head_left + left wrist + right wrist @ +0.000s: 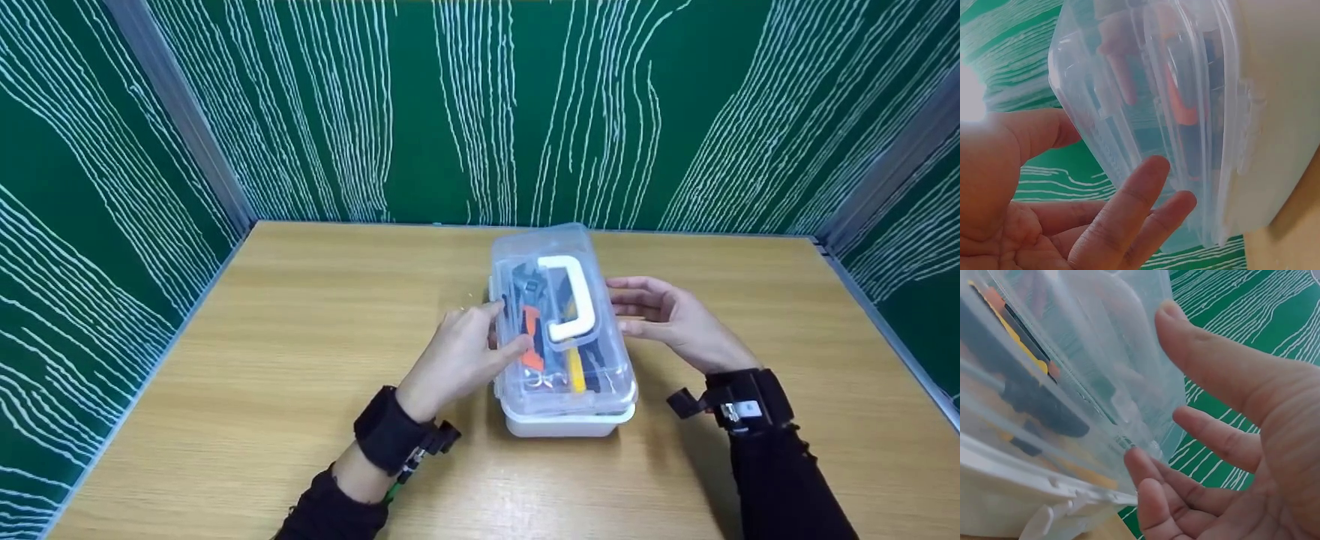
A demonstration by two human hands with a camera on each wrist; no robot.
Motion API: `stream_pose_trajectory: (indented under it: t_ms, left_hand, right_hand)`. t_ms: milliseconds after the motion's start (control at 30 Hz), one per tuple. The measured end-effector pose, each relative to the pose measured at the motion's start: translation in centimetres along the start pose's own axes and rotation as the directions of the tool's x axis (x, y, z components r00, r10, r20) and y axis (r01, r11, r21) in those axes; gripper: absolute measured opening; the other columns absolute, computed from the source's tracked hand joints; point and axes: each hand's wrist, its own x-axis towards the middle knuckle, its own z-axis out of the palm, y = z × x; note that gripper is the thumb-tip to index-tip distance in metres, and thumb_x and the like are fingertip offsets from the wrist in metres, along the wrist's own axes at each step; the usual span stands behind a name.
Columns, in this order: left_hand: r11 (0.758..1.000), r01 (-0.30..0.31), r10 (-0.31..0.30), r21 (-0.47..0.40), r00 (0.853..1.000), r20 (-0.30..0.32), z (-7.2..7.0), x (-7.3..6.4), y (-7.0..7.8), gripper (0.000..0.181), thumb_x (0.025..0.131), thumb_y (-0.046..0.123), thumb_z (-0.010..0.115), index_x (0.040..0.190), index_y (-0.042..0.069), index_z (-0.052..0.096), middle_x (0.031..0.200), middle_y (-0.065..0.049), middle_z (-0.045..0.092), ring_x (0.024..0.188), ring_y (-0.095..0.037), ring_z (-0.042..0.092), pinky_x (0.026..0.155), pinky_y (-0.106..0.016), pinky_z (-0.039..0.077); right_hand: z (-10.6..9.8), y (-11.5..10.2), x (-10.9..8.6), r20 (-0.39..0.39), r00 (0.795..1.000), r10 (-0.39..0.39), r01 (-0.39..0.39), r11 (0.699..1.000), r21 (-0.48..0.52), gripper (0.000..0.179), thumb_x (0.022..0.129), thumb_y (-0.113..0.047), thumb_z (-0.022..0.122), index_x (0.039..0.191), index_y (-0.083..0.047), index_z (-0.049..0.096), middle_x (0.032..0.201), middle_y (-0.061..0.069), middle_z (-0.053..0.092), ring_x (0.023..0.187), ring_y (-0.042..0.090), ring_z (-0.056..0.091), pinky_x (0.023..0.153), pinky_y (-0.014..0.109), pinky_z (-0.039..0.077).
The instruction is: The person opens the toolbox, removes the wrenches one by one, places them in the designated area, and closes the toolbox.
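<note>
Green back panel (412, 150) with wavy white lines across the top of the frame, similar green side panels at both edges; a metal post (182, 112) runs down the upper left, another metal post (896, 161) the upper right. Wood-grain counter (300, 337) fills the lower part. Each forearm wears a black sleeve (330, 506) and a black wrist strap (390, 431) with a small device. In the way: the left hand (461, 352), its thumb crossing the left edge of the toolbox (555, 307), and the clear lid over the contents.

Toolbox is right of centre on the counter, long side running up the frame, between the hands. Cloudy see-through lid (540, 244), white handle (583, 300) on top, white base (566, 427) below. Lid sits over the base (a white latch (1044, 520) juts from the side in the right wrist view). Inside: a grey adjustable wrench (530, 283), an orange-and-dark tool (533, 360), a yellow bar-shaped piece (576, 371), other dark pieces too blurred to name.

Left fingers spread, thumb apart, at the box's left side; firm contact, cannot tell. Right hand (664, 315) just beside the right side, fingers spread and slightly bent, pinching nothing.

Count: one toolbox, one lid, one handle, one wrench, two hands, two straps, two sleeves; dark pieces, cannot count.
</note>
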Motion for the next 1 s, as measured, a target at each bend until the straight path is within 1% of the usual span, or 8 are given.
stream_pose_trajectory:
  t_ms: [67,133,267,400,533,667,800,1000]
  left_hand:
    - [0.999,-0.034,0.035,0.037,0.999,-0.029,0.0,-0.2,0.1,0.067,0.103,0.037,0.074,0.155,-0.001,0.053,0.130,-0.016,0.076,0.100,-0.022,0.076,0.085,-0.034,0.064]
    - [0.993,-0.079,0.086,0.088,0.994,-0.068,-0.1,-0.5,0.3,0.065,0.102,0.036,0.075,0.152,-0.001,0.057,0.144,-0.020,0.068,0.123,-0.027,0.072,0.108,-0.042,0.060]
    - [0.965,-0.198,0.226,0.174,0.960,-0.163,0.1,-1.3,1.3,0.057,0.101,0.035,0.077,0.143,-0.001,0.064,0.143,-0.021,0.068,0.130,-0.031,0.068,0.113,-0.045,0.056]
    - [0.901,-0.370,0.418,0.225,0.880,-0.225,0.8,-2.5,2.6,0.044,0.100,0.031,0.079,0.132,0.002,0.072,0.133,-0.015,0.073,0.120,-0.024,0.072,0.105,-0.032,0.061]
    - [0.817,-0.485,0.557,0.312,0.803,-0.211,2.0,-3.6,3.7,0.043,0.097,0.033,0.081,0.131,0.007,0.073,0.133,-0.013,0.072,0.122,-0.023,0.071,0.104,-0.028,0.060]
    - [0.734,-0.504,0.627,0.456,0.760,-0.170,3.5,-4.2,4.0,0.060,0.093,0.044,0.083,0.141,0.013,0.067,0.143,-0.014,0.067,0.133,-0.029,0.066,0.113,-0.040,0.056]
    - [0.650,-0.471,0.669,0.596,0.727,-0.156,4.8,-4.3,4.0,0.075,0.089,0.053,0.085,0.150,0.018,0.061,0.151,-0.014,0.061,0.138,-0.030,0.062,0.116,-0.046,0.054]
    - [0.570,-0.428,0.704,0.701,0.694,-0.149,6.3,-4.1,3.4,0.079,0.086,0.051,0.087,0.154,0.024,0.056,0.157,-0.013,0.056,0.140,-0.028,0.057,0.114,-0.044,0.053]
  right_hand:
    - [0.2,-0.2,0.0,-0.020,1.000,-0.017,0.017,1.000,0.007,0.065,0.098,-0.009,0.078,0.155,-0.001,0.048,0.141,0.006,0.069,0.125,0.013,0.070,0.103,0.027,0.060]
    - [0.5,-0.3,0.0,-0.042,0.998,-0.036,0.037,0.999,0.006,0.062,0.098,-0.009,0.078,0.153,0.001,0.050,0.138,0.004,0.070,0.124,0.013,0.070,0.102,0.027,0.060]
    - [0.8,-0.7,0.1,-0.087,0.994,-0.067,0.068,0.998,0.004,0.055,0.099,-0.009,0.077,0.148,0.002,0.054,0.134,0.003,0.072,0.120,0.014,0.072,0.101,0.026,0.061]
    - [1.2,-0.9,0.2,-0.128,0.987,-0.095,0.096,0.995,0.005,0.048,0.100,-0.008,0.076,0.143,0.004,0.057,0.131,0.000,0.075,0.117,0.012,0.074,0.100,0.025,0.061]
    - [1.5,-1.1,0.2,-0.155,0.978,-0.136,0.141,0.990,0.027,0.044,0.099,-0.005,0.075,0.138,0.007,0.059,0.128,0.000,0.076,0.116,0.012,0.075,0.099,0.025,0.061]
    - [1.8,-1.4,0.3,-0.171,0.971,-0.169,0.179,0.983,0.047,0.041,0.100,-0.004,0.074,0.136,0.008,0.059,0.130,0.005,0.077,0.119,0.014,0.074,0.101,0.026,0.061]
    - [2.2,-1.5,0.3,-0.183,0.964,-0.193,0.209,0.976,0.069,0.038,0.099,-0.002,0.074,0.134,0.009,0.061,0.130,0.010,0.077,0.120,0.016,0.075,0.101,0.027,0.061]
    - [2.5,-1.8,0.4,-0.196,0.959,-0.204,0.223,0.972,0.081,0.036,0.099,-0.001,0.074,0.131,0.010,0.061,0.129,0.010,0.077,0.119,0.017,0.075,0.101,0.026,0.061]
